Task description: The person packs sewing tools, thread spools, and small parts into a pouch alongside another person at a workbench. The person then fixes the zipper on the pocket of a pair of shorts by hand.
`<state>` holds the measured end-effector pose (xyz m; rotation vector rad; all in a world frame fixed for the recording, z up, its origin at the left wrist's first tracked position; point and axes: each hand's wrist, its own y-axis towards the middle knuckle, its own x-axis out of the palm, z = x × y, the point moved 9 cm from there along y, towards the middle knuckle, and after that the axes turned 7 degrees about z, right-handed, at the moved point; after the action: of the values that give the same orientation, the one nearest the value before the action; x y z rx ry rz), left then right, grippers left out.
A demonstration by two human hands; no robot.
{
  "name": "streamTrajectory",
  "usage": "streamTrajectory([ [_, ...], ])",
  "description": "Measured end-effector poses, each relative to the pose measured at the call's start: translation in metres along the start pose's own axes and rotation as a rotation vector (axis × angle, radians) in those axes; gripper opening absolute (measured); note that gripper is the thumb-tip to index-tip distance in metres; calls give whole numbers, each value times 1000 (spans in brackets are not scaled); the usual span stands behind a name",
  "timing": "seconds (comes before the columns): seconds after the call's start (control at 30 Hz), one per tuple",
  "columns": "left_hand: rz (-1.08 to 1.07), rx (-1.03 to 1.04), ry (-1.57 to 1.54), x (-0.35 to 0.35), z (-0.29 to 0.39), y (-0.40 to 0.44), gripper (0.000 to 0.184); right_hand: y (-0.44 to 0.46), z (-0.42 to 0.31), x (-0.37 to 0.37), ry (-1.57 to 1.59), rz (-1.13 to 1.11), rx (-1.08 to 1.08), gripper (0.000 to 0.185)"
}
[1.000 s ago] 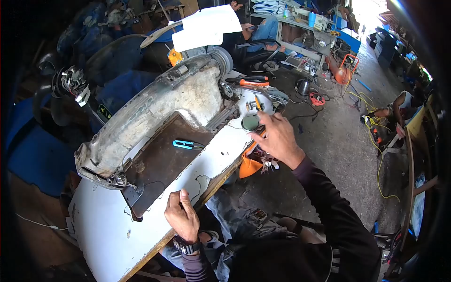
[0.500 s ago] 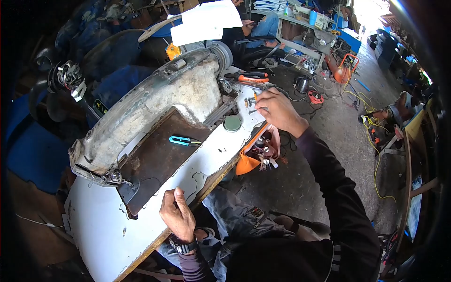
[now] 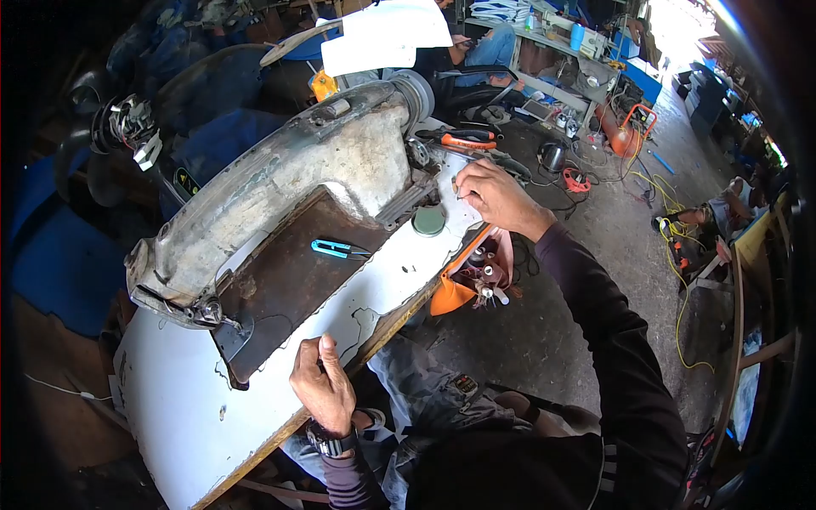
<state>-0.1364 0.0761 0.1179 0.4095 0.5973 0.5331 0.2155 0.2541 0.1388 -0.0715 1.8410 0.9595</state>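
Curling its fingers toward the thumb, the right hand (image 3: 500,197) sits over the far right end of the tabletop (image 3: 187,412), its fingertips beside a small part (image 3: 456,184); whether they have hold of it, I cannot tell. The left hand (image 3: 321,387) is loosely curled, thumb up, over the near edge; what its palm may hold is hidden.

With something so small, a light pinch between the tips of thumb and forefinger seems best, wrist low, so that the piece is not flicked aside. The left hand's half-closed shape would suit cupping loose bits, provided it clears the edge.

Just left of the right hand stands a round green container (image 3: 429,220), near enough that a careless knuckle could knock it. Orange-handled pliers (image 3: 469,138) lie beyond the fingers, limiting reach on the far side.

The worn wooden edge runs close under the right wrist, with an orange pouch (image 3: 450,295) of bottles beside it, so a dropped piece could fall in there or to the floor (image 3: 586,297). Blue snips (image 3: 336,249) lie on the dark plate (image 3: 293,280) before the sewing machine (image 3: 280,191). The roomiest path between the hands looks to be the white strip nearest the edge.
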Motion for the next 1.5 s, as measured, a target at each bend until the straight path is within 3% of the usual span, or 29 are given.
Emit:
streamTrajectory([
  [0.07,-9,-13,1,0,2,0,47,0,2,-2,28,15,18,6],
  [0.27,15,18,-33,0,-2,0,45,-1,-2,-10,506,53,134,10],
  [0.37,-2,6,1,1,-4,0,44,-10,0,-6,671,22,293,9],
  [0.47,-73,-57,31,2,-5,-1,29,-12,-7,-11,754,47,333,8],
  [0.57,-72,-42,34,2,-3,0,29,-13,-5,-12,768,58,293,10],
  [0.67,10,11,3,1,-4,0,45,-15,11,-14,658,54,330,18],
  [0.77,-1,3,0,1,-2,0,45,-9,45,-32,566,211,496,16],
  [0.8,-5,-2,-1,1,-2,-1,45,-4,58,-33,504,251,467,17],
  [0.9,-11,-10,-6,2,-1,0,45,23,58,-22,190,19,246,18],
  [1.03,-1,-8,-12,2,-3,-1,45,45,44,3,60,-126,-44,21],
  [1.07,5,-5,-13,2,-3,-1,45,44,55,14,34,-239,29,23],
  [1.17,-9,-22,2,1,-1,0,45,52,50,23,19,-258,-65,19],
  [1.5,13,1,-6,0,-2,1,47,60,60,33,-52,-307,-49,6],
])
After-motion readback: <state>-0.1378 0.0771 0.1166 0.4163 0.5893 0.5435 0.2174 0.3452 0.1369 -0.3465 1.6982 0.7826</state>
